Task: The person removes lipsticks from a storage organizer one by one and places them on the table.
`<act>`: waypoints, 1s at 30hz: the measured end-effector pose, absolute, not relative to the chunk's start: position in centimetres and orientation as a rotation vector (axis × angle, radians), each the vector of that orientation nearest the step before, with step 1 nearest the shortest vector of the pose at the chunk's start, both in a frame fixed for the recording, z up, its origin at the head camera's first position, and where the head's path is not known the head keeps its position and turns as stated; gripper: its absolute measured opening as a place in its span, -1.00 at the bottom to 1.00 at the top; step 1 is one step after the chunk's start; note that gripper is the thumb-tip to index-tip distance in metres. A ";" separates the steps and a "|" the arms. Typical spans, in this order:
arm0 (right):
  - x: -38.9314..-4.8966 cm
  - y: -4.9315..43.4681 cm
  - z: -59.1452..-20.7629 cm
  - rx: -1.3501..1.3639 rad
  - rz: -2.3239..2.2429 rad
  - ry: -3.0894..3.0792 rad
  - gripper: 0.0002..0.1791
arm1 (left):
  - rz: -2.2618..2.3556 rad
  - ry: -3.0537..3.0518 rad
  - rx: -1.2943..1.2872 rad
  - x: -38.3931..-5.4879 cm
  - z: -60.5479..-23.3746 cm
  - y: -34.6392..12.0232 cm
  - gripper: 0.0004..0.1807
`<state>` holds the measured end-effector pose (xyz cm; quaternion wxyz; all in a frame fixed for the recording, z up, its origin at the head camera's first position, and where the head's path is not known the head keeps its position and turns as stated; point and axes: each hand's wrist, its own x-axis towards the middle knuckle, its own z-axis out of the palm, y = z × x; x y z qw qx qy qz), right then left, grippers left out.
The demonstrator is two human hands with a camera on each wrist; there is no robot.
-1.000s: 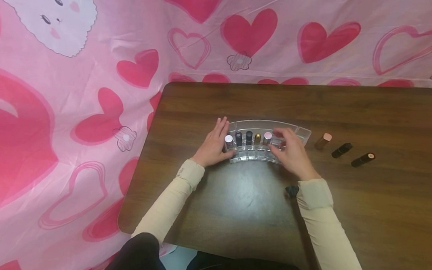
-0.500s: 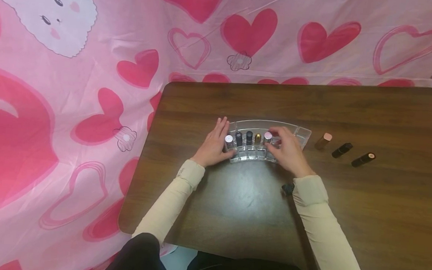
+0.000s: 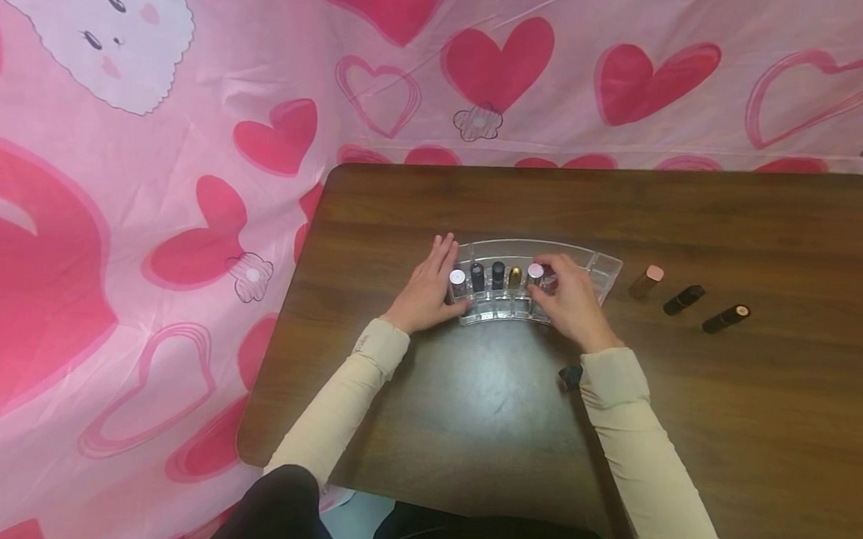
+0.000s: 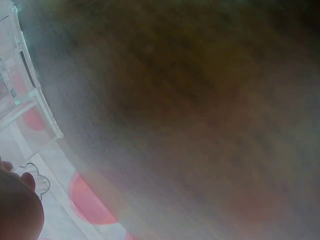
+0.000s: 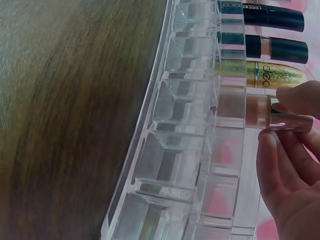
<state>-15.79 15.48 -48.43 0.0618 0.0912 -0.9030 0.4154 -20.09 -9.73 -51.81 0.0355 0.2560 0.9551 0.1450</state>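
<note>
A clear curved acrylic lipstick organizer (image 3: 507,312) stands on the table. Several upright tubes fill its left slots: a white-topped one (image 3: 457,281), two dark ones, a gold one (image 5: 270,74) and a pink-topped lipstick (image 5: 257,111). My right hand (image 3: 575,300) pinches that pink lipstick between thumb and fingers while its base sits in a slot. My left hand (image 3: 422,294) lies against the organizer's left end, fingers straight and thumb apart at the front. In the left wrist view only a blurred bit of hand (image 4: 20,207) and a corner of clear plastic show.
Right of the organizer are an upright rose-gold lipstick (image 3: 647,282) and two black tubes lying tilted, one (image 3: 683,300) nearer and one (image 3: 726,318) farther right. A small black object (image 3: 569,378) is beside the right cuff. Pink heart-print cloth (image 3: 499,61) hangs behind the brown table (image 3: 465,439).
My right hand has shifted left along the organizer, from the slots right of the pink lipstick onto that lipstick. The left hand has stayed in place.
</note>
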 end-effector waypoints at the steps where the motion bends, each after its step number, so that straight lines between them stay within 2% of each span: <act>1: -15.8 15.4 -48.5 0.271 1.257 -2.728 -0.56 | 0.447 2.933 0.784 -20.1 -51.8 -9.7 0.14; 30: -15.8 15.1 -48.7 0.240 1.226 -2.716 -0.64 | 0.466 2.933 0.803 -20.3 -52.2 -9.8 0.14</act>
